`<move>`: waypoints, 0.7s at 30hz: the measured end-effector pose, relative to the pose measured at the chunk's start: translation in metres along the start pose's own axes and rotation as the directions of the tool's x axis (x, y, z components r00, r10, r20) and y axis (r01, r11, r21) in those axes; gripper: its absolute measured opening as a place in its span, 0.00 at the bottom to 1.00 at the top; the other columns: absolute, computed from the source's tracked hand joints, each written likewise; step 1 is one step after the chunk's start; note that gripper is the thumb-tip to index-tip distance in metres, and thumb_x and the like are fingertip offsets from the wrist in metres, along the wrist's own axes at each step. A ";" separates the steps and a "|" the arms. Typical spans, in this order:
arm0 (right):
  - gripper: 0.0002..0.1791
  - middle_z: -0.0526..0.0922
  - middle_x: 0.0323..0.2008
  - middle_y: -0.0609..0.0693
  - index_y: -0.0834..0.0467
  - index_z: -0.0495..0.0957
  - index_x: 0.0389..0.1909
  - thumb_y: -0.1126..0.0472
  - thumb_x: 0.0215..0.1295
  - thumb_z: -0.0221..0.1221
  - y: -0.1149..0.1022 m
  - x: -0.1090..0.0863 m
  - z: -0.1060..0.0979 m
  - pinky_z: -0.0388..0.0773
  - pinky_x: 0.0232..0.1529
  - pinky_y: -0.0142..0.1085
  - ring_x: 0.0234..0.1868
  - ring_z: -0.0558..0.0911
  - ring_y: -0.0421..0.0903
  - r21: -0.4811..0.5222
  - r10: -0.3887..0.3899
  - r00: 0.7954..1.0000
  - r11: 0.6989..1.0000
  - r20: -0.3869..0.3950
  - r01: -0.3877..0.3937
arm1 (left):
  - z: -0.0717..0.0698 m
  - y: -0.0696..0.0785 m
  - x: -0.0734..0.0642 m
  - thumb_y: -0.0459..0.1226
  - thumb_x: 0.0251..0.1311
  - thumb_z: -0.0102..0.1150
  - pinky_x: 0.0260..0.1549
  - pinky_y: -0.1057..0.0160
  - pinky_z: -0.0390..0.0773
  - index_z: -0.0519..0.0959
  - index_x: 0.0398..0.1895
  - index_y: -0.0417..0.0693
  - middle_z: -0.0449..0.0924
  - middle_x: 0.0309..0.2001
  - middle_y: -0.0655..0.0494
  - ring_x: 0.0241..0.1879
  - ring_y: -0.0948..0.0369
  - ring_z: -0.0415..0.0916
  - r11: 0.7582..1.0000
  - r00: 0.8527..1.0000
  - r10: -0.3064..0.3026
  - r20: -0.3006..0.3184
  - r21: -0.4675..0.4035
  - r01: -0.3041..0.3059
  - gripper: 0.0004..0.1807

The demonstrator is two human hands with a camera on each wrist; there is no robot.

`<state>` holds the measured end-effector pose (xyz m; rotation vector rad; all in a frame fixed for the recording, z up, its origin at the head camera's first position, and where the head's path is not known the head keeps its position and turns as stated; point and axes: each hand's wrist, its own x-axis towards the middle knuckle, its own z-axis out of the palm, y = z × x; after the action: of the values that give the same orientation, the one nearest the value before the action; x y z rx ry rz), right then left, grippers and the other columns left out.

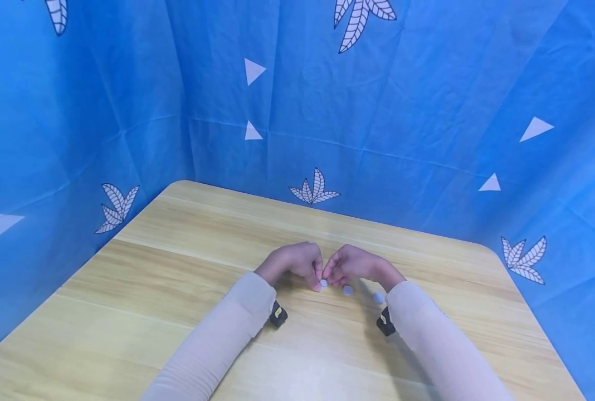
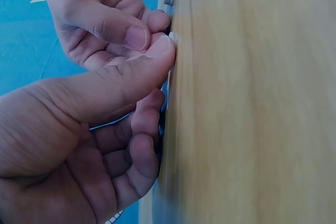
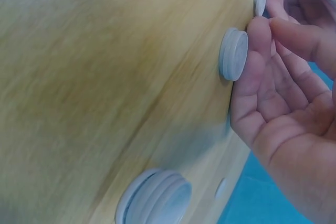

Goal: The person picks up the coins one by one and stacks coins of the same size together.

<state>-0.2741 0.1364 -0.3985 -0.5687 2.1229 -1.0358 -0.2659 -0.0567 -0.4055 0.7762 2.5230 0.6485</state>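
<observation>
My left hand [image 2: 89, 124] has its thumb tip against the edge of a small pale disc [image 2: 172, 37] at the tabletop, pinching it; its index fingertip is hidden. Two such pale discs [image 3: 261, 3] sit overlapped there in the right wrist view. My right hand [image 1: 355, 263] meets the left from the other side, fingertips at the same discs. Its thumb tip lies close to a fingertip, and whether it grips a disc is not clear. A low stack of grey-white discs [image 3: 233, 54] stands right beside the curled right fingers.
A taller stack of discs [image 1: 378, 298] stands near the right wrist. One flat pale spot [image 3: 220, 188] shows farther off on the wood. The wooden table [image 1: 127, 323] backs onto a blue curtain [image 1: 418, 111] with leaf and triangle prints. Each wrist wears a small black device [image 1: 277, 314].
</observation>
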 end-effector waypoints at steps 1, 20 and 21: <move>0.07 0.84 0.32 0.58 0.65 0.81 0.37 0.72 0.56 0.59 0.000 0.000 0.000 0.80 0.38 0.41 0.33 0.82 0.50 0.004 0.000 1.000 1.000 0.000 0.000 | 0.000 0.000 0.000 0.42 0.40 0.76 0.30 0.66 0.72 0.83 0.20 0.56 0.81 0.23 0.64 0.27 0.64 0.71 1.000 1.000 0.003 0.000 -0.001 -0.003 0.09; 0.07 0.84 0.33 0.58 0.64 0.82 0.37 0.71 0.57 0.60 0.004 0.002 0.001 0.79 0.36 0.39 0.33 0.82 0.49 0.030 -0.004 1.000 1.000 0.024 0.004 | 0.001 -0.001 0.000 0.41 0.40 0.77 0.33 0.67 0.75 0.82 0.23 0.56 0.81 0.24 0.64 0.27 0.65 0.75 0.998 0.999 0.053 -0.006 -0.019 -0.053 0.10; 0.07 0.84 0.33 0.58 0.64 0.82 0.37 0.71 0.57 0.60 0.004 0.002 0.001 0.79 0.37 0.39 0.33 0.82 0.49 0.031 -0.004 1.000 1.000 0.027 0.003 | 0.001 -0.001 0.000 0.41 0.40 0.77 0.32 0.67 0.75 0.82 0.23 0.56 0.81 0.24 0.64 0.27 0.65 0.75 0.998 0.998 0.060 -0.006 -0.020 -0.060 0.10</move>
<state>-0.2753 0.1369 -0.4031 -0.5684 2.0799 -1.0555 -0.2662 -0.0575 -0.4070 0.8464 2.5019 0.6958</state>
